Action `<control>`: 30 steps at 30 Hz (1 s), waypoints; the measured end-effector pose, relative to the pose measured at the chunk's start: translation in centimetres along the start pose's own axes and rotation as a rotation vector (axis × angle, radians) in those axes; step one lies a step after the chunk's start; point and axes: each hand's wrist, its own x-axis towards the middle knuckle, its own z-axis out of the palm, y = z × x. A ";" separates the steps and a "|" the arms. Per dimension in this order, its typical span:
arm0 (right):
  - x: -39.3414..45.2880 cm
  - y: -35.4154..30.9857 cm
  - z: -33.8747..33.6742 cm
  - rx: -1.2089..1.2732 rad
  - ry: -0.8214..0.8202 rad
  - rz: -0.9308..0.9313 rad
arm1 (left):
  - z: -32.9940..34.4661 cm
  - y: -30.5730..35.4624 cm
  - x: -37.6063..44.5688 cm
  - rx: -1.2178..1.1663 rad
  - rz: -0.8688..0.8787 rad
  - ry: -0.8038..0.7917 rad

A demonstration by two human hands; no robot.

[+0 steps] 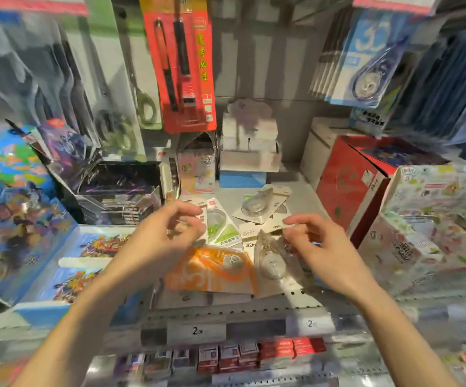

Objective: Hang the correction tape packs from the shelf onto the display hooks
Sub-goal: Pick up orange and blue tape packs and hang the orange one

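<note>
Both hands hover loose-fingered — left hand [167, 233], right hand [321, 241] — seemingly empty; correction tape packs [254, 236] lie scattered beneath, awaiting pickup.

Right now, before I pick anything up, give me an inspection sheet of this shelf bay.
Surface: grey perforated metal shelf, two "2" price tags on its front edge.
Job's things: orange carded correction tape pack, green-and-white carded pack, clear blister pack on beige card and another beige carded pack lie loose on the shelf.
Clutter: red cardboard box, stacked white boxes, black display box.
Grippers: left hand and right hand hover over the packs, fingers loosely curled, holding nothing.
Cables: nothing seen.
Surroundings: red carded pen pack and blue carded correction tape packs hang above.
</note>
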 end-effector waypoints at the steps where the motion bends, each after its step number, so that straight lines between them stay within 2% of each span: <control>1: 0.3 0.3 0.8 -0.054 -0.042 -0.018 | 0.1 -0.2 0.2 0.048 -0.015 -0.044; 4: 1.1 0.6 3.5 -0.203 -0.205 -0.071 | 0.4 -0.8 0.5 0.166 -0.030 -0.113; 9: 2.2 0.3 5.8 -0.480 -0.430 -0.245 | 0.9 -1.4 0.1 0.339 -0.005 -0.105; 12: 2.5 0.0 6.0 -0.594 -0.503 -0.239 | 1.0 -1.8 -0.1 0.448 -0.003 -0.114; 15: 2.4 0.1 6.1 -0.630 -0.499 -0.265 | 0.7 -2.0 -0.2 0.429 -0.029 -0.139; 22: 2.8 -0.2 6.0 -0.355 -0.365 -0.208 | -0.3 -0.7 0.4 -0.018 -0.064 0.081; 25: 3.7 -0.3 6.3 -0.246 -0.236 -0.241 | 0.1 0.1 1.0 -0.259 -0.096 0.207; 27: 4.0 -0.4 6.5 -0.216 -0.152 -0.262 | 0.3 0.6 1.4 -0.377 -0.150 0.228; 30: 4.2 0.1 6.4 -0.228 -0.129 -0.289 | 0.7 1.1 1.9 -0.488 -0.180 0.226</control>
